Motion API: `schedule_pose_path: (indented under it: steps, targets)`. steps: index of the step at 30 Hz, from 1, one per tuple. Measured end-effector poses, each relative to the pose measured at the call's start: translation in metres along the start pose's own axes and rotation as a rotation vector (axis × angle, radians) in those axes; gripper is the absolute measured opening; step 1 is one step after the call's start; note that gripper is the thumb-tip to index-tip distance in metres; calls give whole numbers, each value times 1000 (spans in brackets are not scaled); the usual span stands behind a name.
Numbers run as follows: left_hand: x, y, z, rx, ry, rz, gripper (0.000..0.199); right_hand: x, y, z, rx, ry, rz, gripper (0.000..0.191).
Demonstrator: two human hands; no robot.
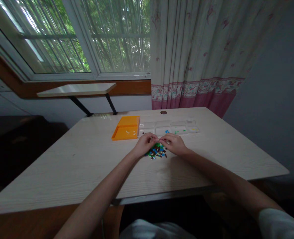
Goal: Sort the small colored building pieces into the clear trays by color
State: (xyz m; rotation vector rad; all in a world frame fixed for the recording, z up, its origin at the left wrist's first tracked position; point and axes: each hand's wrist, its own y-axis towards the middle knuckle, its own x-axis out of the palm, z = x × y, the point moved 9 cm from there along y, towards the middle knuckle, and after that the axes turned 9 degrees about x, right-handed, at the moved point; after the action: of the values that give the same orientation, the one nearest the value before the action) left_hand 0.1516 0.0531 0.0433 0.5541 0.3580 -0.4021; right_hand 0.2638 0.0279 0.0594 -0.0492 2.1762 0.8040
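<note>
A heap of small building bricks (157, 151) in blue, green, brown and white lies on the table. Over the heap's far side, my left hand (147, 143) and my right hand (173, 143) meet with their fingertips close together. Both are closed in a pinch; whatever sits between the fingertips is too small to make out. Just beyond them stands a clear compartment box (163, 124) with a few blue, green and yellow pieces in its sections. To its left is an orange tray (128, 120) holding several small white pieces in its near section.
The pale wooden table (87, 166) has its front edge near my body. A raised shelf (79, 89) on black legs stands at the back left. A round dark disc (163, 112) lies near the back edge, in front of a curtain (186, 59) and a window.
</note>
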Motion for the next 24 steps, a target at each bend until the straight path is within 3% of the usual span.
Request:
schedule_pose_path:
  steps: [15, 24]
  targets:
    - [-5, 2, 13, 72, 104, 20, 23, -1, 4, 8, 113, 170, 10, 15]
    - [-4, 2, 14, 78, 85, 29, 20, 7, 5, 12, 188, 233, -90, 21]
